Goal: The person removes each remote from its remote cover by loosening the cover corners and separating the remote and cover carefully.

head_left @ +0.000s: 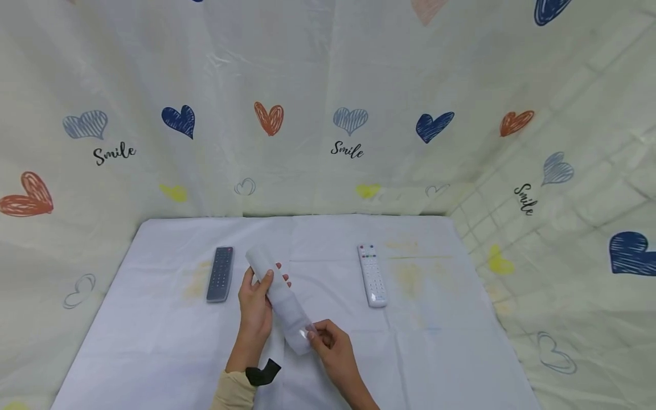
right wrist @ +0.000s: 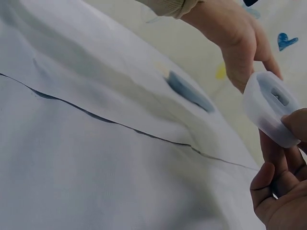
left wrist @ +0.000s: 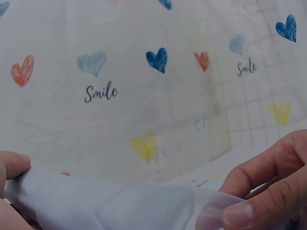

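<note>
My left hand (head_left: 258, 304) grips a long white remote control (head_left: 287, 304) by its upper half, thumb on top and fingertips showing past the far edge. A translucent plastic cover (head_left: 302, 330) lies around the remote's lower end. With thumb and forefinger, my right hand (head_left: 332, 348) pinches the loose edge of that cover. In the left wrist view the thin film (left wrist: 211, 211) stretches between the remote and the right fingertips. The right wrist view shows the covered end (right wrist: 268, 108) nearly end-on. The remote's button side is hidden.
A dark grey remote (head_left: 220, 274) lies on the white-covered table (head_left: 154, 330) to the left. To the right lies a white remote with many buttons (head_left: 372, 276). A heart-patterned curtain (head_left: 307, 68) hangs behind the table and along its right side.
</note>
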`<action>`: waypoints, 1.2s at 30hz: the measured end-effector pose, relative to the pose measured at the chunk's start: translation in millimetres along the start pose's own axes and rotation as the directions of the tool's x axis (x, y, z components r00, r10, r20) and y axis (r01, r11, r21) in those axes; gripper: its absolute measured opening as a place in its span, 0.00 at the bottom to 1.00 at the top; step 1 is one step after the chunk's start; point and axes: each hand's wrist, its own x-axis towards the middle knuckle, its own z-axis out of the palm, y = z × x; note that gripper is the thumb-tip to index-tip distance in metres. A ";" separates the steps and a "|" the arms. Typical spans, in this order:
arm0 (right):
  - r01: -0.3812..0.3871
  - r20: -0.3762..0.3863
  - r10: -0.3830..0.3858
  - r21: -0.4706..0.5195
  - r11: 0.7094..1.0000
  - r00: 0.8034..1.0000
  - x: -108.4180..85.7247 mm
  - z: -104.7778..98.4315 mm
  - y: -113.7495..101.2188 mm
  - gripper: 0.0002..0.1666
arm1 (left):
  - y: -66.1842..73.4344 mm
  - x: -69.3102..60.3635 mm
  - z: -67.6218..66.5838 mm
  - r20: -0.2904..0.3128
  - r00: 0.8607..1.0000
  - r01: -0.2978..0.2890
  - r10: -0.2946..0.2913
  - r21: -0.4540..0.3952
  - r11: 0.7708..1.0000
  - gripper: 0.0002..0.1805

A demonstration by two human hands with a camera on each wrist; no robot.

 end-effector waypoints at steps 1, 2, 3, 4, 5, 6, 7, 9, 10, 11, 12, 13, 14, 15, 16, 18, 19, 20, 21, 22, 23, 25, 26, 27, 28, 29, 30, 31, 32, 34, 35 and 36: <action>0.000 0.003 0.000 0.001 1.000 1.000 -0.8 0.1 -0.5 0.15 | 0.1 0.0 -0.8 -0.006 1.000 0.004 -0.004 -0.003 1.000 0.30; -0.004 0.007 0.004 0.002 1.000 1.000 -1.7 0.3 -1.0 0.15 | 0.3 0.0 -1.5 -0.010 1.000 0.010 -0.010 -0.010 1.000 0.29; -0.007 0.009 0.007 0.005 1.000 1.000 -2.5 0.4 -1.7 0.15 | 0.5 0.0 -2.2 -0.014 1.000 0.014 -0.014 -0.017 1.000 0.30; -0.009 0.010 0.009 0.005 1.000 1.000 -3.3 0.5 -2.1 0.15 | 0.7 0.1 -2.9 -0.018 1.000 0.019 -0.019 -0.026 0.999 0.29; -0.012 0.012 0.012 0.006 1.000 1.000 -4.1 0.6 -2.7 0.14 | 0.9 0.1 -3.7 -0.022 0.999 0.024 -0.025 -0.034 0.999 0.29; -0.016 0.014 0.016 0.006 1.000 1.000 -5.0 0.7 -3.0 0.14 | 1.2 0.1 -4.3 -0.025 0.999 0.028 -0.029 -0.039 0.999 0.29; -0.020 0.019 0.020 0.010 1.000 1.000 -5.7 0.8 -3.2 0.14 | 1.4 0.1 -5.0 -0.029 0.999 0.032 -0.033 -0.052 0.998 0.29; -0.027 0.025 0.027 0.009 1.000 0.999 -7.1 1.2 -2.8 0.15 | 2.0 -0.2 -6.4 -0.036 0.999 0.034 -0.037 -0.067 0.997 0.29; -0.029 0.028 0.029 0.007 1.000 0.999 -7.8 1.3 -2.4 0.15 | 2.2 -0.4 -7.0 -0.037 0.999 0.036 -0.039 -0.074 0.997 0.28; -0.033 0.031 0.033 0.006 0.999 0.999 -8.4 1.5 -2.3 0.15 | 2.6 -0.8 -7.4 -0.037 0.999 0.036 -0.039 -0.077 0.996 0.28; -0.033 0.032 0.033 0.006 0.999 0.999 -8.9 1.7 -1.8 0.15 | 3.0 -1.1 -7.7 -0.037 0.999 0.036 -0.039 -0.078 0.996 0.28; -0.038 0.033 0.038 0.005 0.999 0.999 -9.2 1.8 -1.6 0.15 | 3.2 -1.0 -8.3 -0.039 0.998 0.039 -0.042 -0.078 0.996 0.29; -0.040 0.032 0.040 0.005 0.999 0.999 -9.5 2.0 -1.3 0.15 | 3.4 -0.8 -8.8 -0.040 0.998 0.040 -0.043 -0.078 0.996 0.29; -0.040 0.033 0.040 0.005 0.999 0.999 -9.9 2.3 -1.1 0.15 | 3.7 -1.0 -9.2 -0.040 0.998 0.041 -0.044 -0.074 0.996 0.29; -0.040 0.033 0.040 0.008 0.999 0.999 -10.3 2.6 -1.0 0.15 | 4.0 -0.9 -9.6 -0.041 0.998 0.041 -0.044 -0.070 0.997 0.29; -0.040 0.035 0.039 0.013 0.999 0.999 -10.9 3.1 -0.4 0.15 | 4.4 -0.7 -10.5 -0.043 0.998 0.041 -0.043 -0.060 0.997 0.29; -0.041 0.035 0.040 0.013 0.999 0.999 -11.2 3.5 -0.1 0.15 | 4.4 -0.6 -11.0 -0.044 0.998 0.040 -0.043 -0.059 0.997 0.29; -0.038 0.036 0.037 0.014 0.999 0.999 -11.6 3.8 0.4 0.15 | 4.5 -0.7 -11.2 -0.046 0.998 0.037 -0.039 -0.055 0.998 0.28; -0.035 0.036 0.034 0.014 0.999 0.999 -11.8 4.0 0.7 0.15 | 4.5 -0.8 -11.6 -0.045 0.998 0.034 -0.036 -0.051 0.998 0.28; -0.033 0.036 0.033 0.013 0.999 0.999 -12.1 4.3 1.1 0.15 | 4.4 -0.7 -11.9 -0.046 0.998 0.033 -0.036 -0.051 0.998 0.28; -0.032 0.036 0.031 0.013 0.999 0.999 -12.4 4.4 1.4 0.15 | 4.2 -0.6 -12.2 -0.047 0.998 0.033 -0.035 -0.052 0.998 0.28; -0.030 0.035 0.029 0.011 0.999 0.999 -13.3 4.6 1.6 0.15 | 3.9 -0.4 -12.6 -0.050 0.998 0.029 -0.032 -0.049 0.998 0.28; -0.028 0.036 0.027 0.012 1.000 0.999 -13.7 4.7 1.7 0.15 | 3.8 -0.4 -12.8 -0.051 0.998 0.029 -0.031 -0.047 0.998 0.29; -0.026 0.036 0.026 0.013 1.000 0.999 -14.2 4.7 1.6 0.15 | 3.6 -0.4 -12.9 -0.050 0.998 0.028 -0.030 -0.047 0.998 0.29; -0.024 0.037 0.024 0.014 1.000 0.999 -14.7 4.7 1.5 0.15 | 3.5 -0.5 -12.8 -0.052 0.998 0.027 -0.030 -0.050 0.998 0.29; -0.022 0.039 0.021 0.017 1.000 0.999 -15.1 4.6 1.4 0.15 | 3.5 -0.6 -12.6 -0.052 0.998 0.025 -0.027 -0.049 0.998 0.29; -0.021 0.041 0.020 0.019 1.000 0.999 -15.5 4.6 1.4 0.15 | 3.4 -0.8 -12.5 -0.053 0.998 0.022 -0.025 -0.050 0.998 0.29; -0.020 0.044 0.019 0.022 1.000 0.999 -15.8 4.6 1.4 0.15 | 3.3 -0.9 -12.4 -0.054 0.998 0.020 -0.022 -0.049 0.999 0.29; -0.018 0.045 0.016 0.027 0.999 0.999 -16.0 4.5 1.4 0.15 | 3.2 -1.1 -12.3 -0.056 0.998 0.017 -0.020 -0.050 0.999 0.29; -0.015 0.047 0.013 0.031 0.999 0.999 -16.4 4.3 1.4 0.15 | 3.1 -1.3 -12.2 -0.058 0.998 0.013 -0.016 -0.049 0.999 0.29; -0.015 0.047 0.013 0.032 0.999 0.999 -16.6 4.3 1.4 0.15 | 3.0 -1.4 -12.3 -0.058 0.998 0.012 -0.014 -0.046 0.999 0.29; -0.015 0.047 0.014 0.032 0.999 0.999 -16.7 4.2 1.4 0.15 | 2.9 -1.5 -12.6 -0.058 0.998 0.012 -0.014 -0.045 0.999 0.29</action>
